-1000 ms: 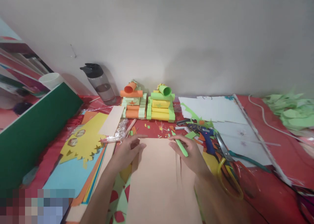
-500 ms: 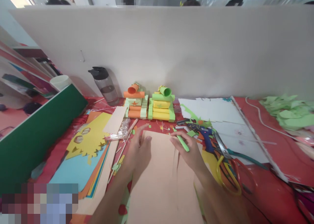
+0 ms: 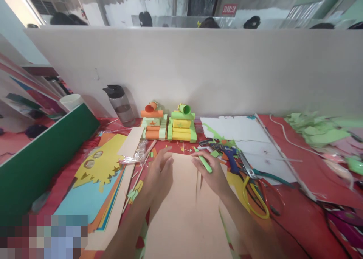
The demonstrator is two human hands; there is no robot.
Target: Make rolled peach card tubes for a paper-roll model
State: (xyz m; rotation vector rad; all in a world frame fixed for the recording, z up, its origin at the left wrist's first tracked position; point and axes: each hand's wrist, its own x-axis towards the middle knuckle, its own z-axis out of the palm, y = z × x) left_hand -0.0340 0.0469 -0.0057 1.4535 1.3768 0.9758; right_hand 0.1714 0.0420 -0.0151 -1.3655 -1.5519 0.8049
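A large peach-coloured paper sheet (image 3: 181,213) lies in front of me, with narrow slits or folds running down its right part. My left hand (image 3: 160,168) grips the sheet's far left corner, its thumb on top and its fingers curled at the edge. At the far right corner, my right hand (image 3: 211,172) has bent fingers around a slim light-green tool (image 3: 204,163), shaped like a pen or craft knife. Its fingertips also touch the paper. Just beyond the sheet stand an orange paper tank model (image 3: 153,123) and a yellow-green paper tank model (image 3: 182,124).
A water bottle (image 3: 121,107) stands by the white partition (image 3: 215,70). Coloured paper (image 3: 82,202) lies left, near a green board (image 3: 48,160). To the right are a blue glue gun (image 3: 232,160), scissors (image 3: 249,172), white sheets (image 3: 255,153) and green scraps (image 3: 312,130).
My view has tilted up and turned slightly right, so the scene sits lower and shifted left. Both hands keep nearly the same hold on the paper and green tool.
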